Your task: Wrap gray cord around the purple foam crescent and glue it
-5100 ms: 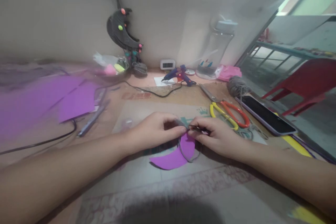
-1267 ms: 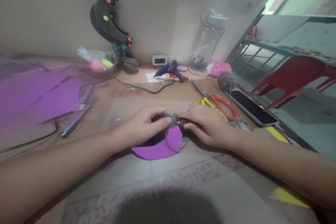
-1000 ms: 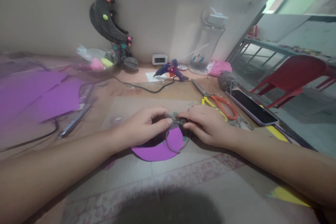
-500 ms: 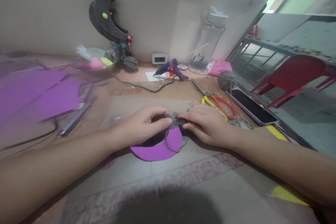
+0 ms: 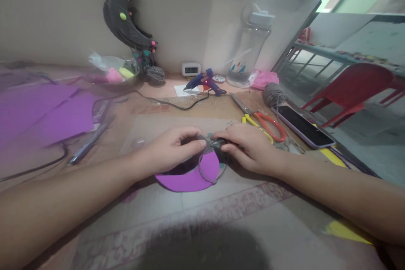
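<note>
A purple crescent-shaped cutout lies low over the cardboard sheet, its wide curve toward me. Grey yarn is wound around its right end, and a loose loop hangs down over the purple face. My left hand is closed, thumb and fingers pinching the cutout at the wound part. Just to the right, my right hand is closed too, thumb and forefinger gripping grey yarn close to the left fingertips. The fingers hide part of the cutout's upper edge.
Scissors and a phone lie right, below a yarn ball. A glue gun with its cord stands behind, beside a water bottle. Purple sheets and a blurred pen-like stick are left.
Both hands stay close together at the wound end, with only a slight shift of the fingers. The whole view has shifted a little.
</note>
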`<state>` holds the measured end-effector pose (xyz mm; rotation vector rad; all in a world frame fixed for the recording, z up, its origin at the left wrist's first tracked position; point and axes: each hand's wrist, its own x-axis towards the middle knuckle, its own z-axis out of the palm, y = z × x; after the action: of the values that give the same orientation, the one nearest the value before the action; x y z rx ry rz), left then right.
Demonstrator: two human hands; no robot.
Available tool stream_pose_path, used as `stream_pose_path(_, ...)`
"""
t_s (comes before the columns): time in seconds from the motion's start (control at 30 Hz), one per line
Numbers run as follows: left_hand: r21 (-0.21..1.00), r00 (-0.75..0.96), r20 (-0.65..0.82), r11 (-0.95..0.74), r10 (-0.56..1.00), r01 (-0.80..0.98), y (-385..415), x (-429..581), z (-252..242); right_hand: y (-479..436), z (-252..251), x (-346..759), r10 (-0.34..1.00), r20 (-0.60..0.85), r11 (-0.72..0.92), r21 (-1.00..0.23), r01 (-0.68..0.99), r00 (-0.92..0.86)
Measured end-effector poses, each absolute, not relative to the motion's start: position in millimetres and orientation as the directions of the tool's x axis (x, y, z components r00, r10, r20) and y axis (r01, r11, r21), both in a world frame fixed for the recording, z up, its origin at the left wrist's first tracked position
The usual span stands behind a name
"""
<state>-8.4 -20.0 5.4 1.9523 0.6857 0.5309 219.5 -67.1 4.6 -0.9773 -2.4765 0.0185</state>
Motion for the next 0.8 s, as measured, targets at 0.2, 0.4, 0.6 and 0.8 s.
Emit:
stream_pose_path(0.2, 0.885, 0.738, 0.087, -0.391, 0.669, 0.251, -20.1, -8.6, 4.0, -66.8, 3.9, 220.4, 0.625, 0.436, 0.756, -0.134, 0.641, -0.647)
stream_pose_path(0.4, 0.849, 0.745, 0.102, -0.448, 0.659, 0.280, -19.6, -8.9, 4.0, -65.8, 5.4, 218.1, 0.605, 0.439, 0.767, -0.096, 0.634, -0.665)
stream_pose_path(0.6, 0.825, 0.758, 0.131, -0.495, 0.638, 0.274, -18.5, -9.3, 3.0, -65.3, 4.7, 219.0, 0.614, 0.418, 0.761, -0.089, 0.643, -0.670)
stream_pose_path(0.8, 0.844, 0.748, 0.099, -0.453, 0.656, 0.286, -20.0, -9.2, 3.2, -67.0, 4.2, 220.3, 0.703, 0.426, 0.701, -0.282, 0.655, -0.569)
